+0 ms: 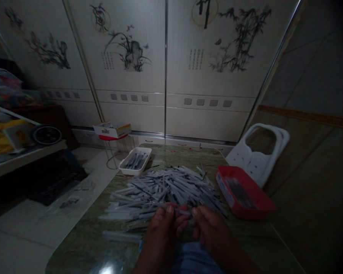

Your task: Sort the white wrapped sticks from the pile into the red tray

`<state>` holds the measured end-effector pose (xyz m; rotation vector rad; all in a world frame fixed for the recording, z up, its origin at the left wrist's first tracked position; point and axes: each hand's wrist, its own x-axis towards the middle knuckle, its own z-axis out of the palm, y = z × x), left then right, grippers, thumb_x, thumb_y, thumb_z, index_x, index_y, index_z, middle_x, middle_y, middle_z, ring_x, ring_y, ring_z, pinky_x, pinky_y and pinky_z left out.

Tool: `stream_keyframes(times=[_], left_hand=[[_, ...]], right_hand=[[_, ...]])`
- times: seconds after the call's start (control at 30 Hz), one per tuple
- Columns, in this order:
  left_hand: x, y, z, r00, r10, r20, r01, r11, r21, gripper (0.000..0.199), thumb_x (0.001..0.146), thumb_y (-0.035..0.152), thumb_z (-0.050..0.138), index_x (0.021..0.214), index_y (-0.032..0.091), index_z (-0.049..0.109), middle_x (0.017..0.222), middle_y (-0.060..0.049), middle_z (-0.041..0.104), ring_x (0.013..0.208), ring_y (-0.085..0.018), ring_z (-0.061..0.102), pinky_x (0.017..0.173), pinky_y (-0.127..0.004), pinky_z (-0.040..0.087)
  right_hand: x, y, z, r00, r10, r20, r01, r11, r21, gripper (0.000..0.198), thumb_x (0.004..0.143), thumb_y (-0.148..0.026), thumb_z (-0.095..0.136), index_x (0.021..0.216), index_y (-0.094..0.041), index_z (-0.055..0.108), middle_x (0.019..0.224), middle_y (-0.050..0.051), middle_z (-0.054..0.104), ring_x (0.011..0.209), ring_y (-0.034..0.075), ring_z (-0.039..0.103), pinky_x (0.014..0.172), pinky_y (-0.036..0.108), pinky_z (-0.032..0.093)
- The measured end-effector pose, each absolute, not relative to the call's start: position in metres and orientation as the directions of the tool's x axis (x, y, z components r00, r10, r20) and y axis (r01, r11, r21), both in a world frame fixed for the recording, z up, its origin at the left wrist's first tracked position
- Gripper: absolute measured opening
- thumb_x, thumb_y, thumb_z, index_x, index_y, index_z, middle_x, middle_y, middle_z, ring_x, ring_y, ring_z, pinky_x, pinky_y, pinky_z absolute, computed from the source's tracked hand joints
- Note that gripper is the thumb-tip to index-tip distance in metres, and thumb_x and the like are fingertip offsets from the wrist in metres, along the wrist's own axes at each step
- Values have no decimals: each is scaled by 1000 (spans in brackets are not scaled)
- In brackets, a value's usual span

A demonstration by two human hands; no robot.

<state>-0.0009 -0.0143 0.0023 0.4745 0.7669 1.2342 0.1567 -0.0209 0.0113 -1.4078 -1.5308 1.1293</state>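
Observation:
My left hand [162,224] and my right hand [208,225] meet at the near side of the table. Between them is a slim, pale pen [180,211], lying nearly level. The thumb and fingers of my left hand are closed on its left part, while my right fingertips pinch its right end. Just beyond my hands spreads a large heap of similar whitish pens [171,182] with dark parts among them. A few clear, tube-like pieces [121,236] lie apart at the left. The dim light hides finer details of the pen.
A white tray [147,163] holding dark pens stands at the table's far left. On the right is a red basket [264,203] with pens inside. Behind it leans a white folding chair [247,161]. A small box [110,131] rests on a red stool past the table [82,238].

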Motion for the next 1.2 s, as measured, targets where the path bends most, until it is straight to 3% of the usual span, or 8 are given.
stream_keyframes(times=[0.13,0.3,0.47,0.6,0.83,0.97,1.07,1.2], left_hand=[[-3,-13,4,125,955,-269,-667,282,690,22,91,34,68,104,19,58,109,-12,74,87,-18,72,87,-33,55],[-3,-12,5,90,953,-289,-674,271,687,21,91,34,67,103,19,57,106,-12,75,88,-17,73,89,-33,54],[0,-16,10,107,957,-271,-664,272,696,24,90,35,69,102,19,56,107,-13,75,87,-17,72,84,-31,54],[0,-16,8,126,959,-254,-663,272,698,27,89,37,70,103,19,57,108,-13,75,86,-17,72,85,-32,54],[-2,-15,7,74,954,-290,-682,261,683,26,88,36,71,102,19,58,108,-13,75,88,-17,72,89,-33,54],[-1,-17,12,106,958,-268,-657,270,704,25,88,35,72,102,19,58,109,-12,75,86,-17,72,86,-32,54],[0,-17,12,103,957,-273,-653,272,707,27,87,36,72,102,18,58,108,-12,75,84,-16,71,83,-31,54],[-1,-14,10,85,951,-296,-677,273,684,28,85,35,74,101,19,59,107,-12,75,85,-17,72,85,-31,54]], right_hand=[[154,-19,10,-78,995,-63,267,-40,-963,52,101,-60,34,76,-21,58,62,-2,56,55,14,52,53,26,40],[156,-19,18,-87,994,67,291,89,-953,26,96,-46,56,97,-21,63,90,2,67,82,17,61,71,27,47],[155,-20,16,-77,997,6,314,30,-949,40,100,-50,44,75,-21,55,64,-3,53,59,14,51,54,26,39],[153,-21,15,-58,997,-50,261,-33,-965,50,102,-57,36,70,-22,52,58,-4,49,53,13,47,52,26,37],[154,-20,21,-80,995,66,286,86,-954,25,96,-46,56,88,-22,60,80,0,62,72,17,56,64,27,45],[154,-21,19,-65,998,10,295,29,-955,42,100,-52,43,72,-23,53,63,-3,50,59,15,47,55,27,38],[154,-22,18,-49,997,-57,266,-43,-963,48,101,-56,38,71,-22,53,59,-4,47,55,15,46,53,27,36],[155,-21,23,-70,997,19,268,37,-963,33,98,-50,49,85,-22,60,73,-1,58,67,16,54,60,27,42]])
